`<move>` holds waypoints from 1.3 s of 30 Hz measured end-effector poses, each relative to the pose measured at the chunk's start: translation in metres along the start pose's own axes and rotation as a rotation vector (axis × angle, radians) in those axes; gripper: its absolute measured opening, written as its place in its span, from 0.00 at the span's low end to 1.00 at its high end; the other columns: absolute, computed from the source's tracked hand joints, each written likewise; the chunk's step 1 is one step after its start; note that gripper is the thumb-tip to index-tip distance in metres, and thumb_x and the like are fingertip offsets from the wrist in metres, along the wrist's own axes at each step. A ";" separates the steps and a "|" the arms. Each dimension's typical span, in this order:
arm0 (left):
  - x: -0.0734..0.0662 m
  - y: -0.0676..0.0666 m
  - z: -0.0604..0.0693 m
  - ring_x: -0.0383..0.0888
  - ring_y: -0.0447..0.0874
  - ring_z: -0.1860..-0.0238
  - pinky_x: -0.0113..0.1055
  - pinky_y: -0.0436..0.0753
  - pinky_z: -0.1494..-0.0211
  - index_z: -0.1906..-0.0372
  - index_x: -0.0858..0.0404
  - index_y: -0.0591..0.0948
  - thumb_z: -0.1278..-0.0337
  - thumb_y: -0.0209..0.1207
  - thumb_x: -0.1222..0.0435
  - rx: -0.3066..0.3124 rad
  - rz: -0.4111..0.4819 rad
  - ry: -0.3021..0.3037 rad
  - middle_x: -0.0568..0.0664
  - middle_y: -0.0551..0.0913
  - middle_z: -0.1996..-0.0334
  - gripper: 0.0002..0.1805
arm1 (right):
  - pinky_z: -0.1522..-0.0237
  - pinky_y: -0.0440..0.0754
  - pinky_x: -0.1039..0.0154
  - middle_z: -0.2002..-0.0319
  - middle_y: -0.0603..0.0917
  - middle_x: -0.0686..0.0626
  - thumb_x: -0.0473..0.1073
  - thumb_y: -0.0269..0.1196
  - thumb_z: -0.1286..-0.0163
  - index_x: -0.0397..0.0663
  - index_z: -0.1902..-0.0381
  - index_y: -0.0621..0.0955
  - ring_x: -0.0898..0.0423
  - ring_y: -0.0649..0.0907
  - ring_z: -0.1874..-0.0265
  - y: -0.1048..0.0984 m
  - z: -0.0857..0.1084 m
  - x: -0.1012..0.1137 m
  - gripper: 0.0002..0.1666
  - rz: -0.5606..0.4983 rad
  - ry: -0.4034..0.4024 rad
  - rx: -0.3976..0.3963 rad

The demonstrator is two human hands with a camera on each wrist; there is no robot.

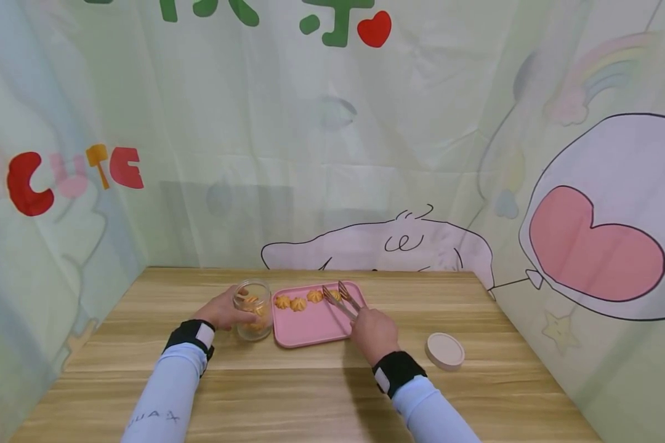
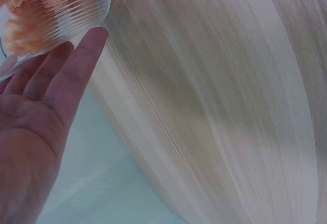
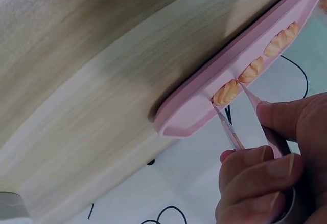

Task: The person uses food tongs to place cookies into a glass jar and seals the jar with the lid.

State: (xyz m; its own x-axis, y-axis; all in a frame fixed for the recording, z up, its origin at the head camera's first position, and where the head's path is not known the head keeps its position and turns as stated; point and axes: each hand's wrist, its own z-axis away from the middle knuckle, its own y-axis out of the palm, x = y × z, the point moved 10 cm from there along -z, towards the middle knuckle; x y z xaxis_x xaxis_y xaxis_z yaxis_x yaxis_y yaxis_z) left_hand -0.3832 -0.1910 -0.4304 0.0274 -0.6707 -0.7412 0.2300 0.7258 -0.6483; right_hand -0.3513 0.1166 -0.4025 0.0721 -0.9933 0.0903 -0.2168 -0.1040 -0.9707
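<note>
A clear glass jar (image 1: 253, 329) with several cookies in it stands on the table at the left of a pink tray (image 1: 310, 329). My left hand (image 1: 227, 309) grips the jar's side, fingers behind and thumb in front. In the left wrist view, cookies (image 2: 33, 17) show through the ribbed glass. My right hand (image 1: 375, 335) holds metal tongs (image 1: 340, 306) over the tray's right part. The tong tips stand on either side of the rightmost cookie (image 3: 226, 93). Further cookies (image 1: 298, 304) lie along the tray's far side.
A round pale lid (image 1: 445, 351) lies on the table at the right of my right hand. The wooden table (image 1: 288, 400) ends at a printed curtain (image 1: 321, 154) behind and at both sides. Black cables (image 3: 171, 211) show beyond the table edge in the right wrist view.
</note>
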 end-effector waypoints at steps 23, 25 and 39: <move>0.000 0.001 0.000 0.61 0.76 0.46 0.48 0.83 0.58 0.34 0.70 0.63 0.52 0.74 0.55 -0.002 -0.006 0.004 0.71 0.69 0.37 0.46 | 0.76 0.78 0.51 0.75 0.81 0.44 0.55 0.66 0.34 0.40 0.61 0.83 0.48 0.80 0.77 -0.007 -0.006 -0.011 0.21 -0.003 0.070 0.056; 0.001 0.001 0.000 0.61 0.76 0.46 0.48 0.83 0.58 0.34 0.70 0.63 0.52 0.74 0.55 -0.001 -0.002 0.002 0.71 0.70 0.38 0.46 | 0.76 0.78 0.52 0.76 0.80 0.44 0.54 0.66 0.34 0.39 0.60 0.83 0.49 0.79 0.78 -0.007 -0.007 -0.011 0.21 0.000 0.071 0.063; 0.004 0.001 -0.002 0.60 0.76 0.48 0.47 0.83 0.59 0.33 0.69 0.63 0.52 0.74 0.55 0.002 0.001 -0.006 0.71 0.69 0.38 0.46 | 0.76 0.79 0.52 0.77 0.78 0.45 0.56 0.65 0.33 0.40 0.60 0.82 0.49 0.79 0.79 -0.027 -0.009 -0.003 0.22 -0.026 0.039 0.014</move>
State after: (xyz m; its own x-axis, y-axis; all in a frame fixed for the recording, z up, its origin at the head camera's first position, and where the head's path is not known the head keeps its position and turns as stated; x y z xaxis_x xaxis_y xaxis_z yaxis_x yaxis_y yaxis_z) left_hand -0.3852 -0.1927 -0.4341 0.0335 -0.6705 -0.7411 0.2315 0.7266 -0.6469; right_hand -0.3543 0.1218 -0.3750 0.0392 -0.9915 0.1237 -0.2017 -0.1291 -0.9709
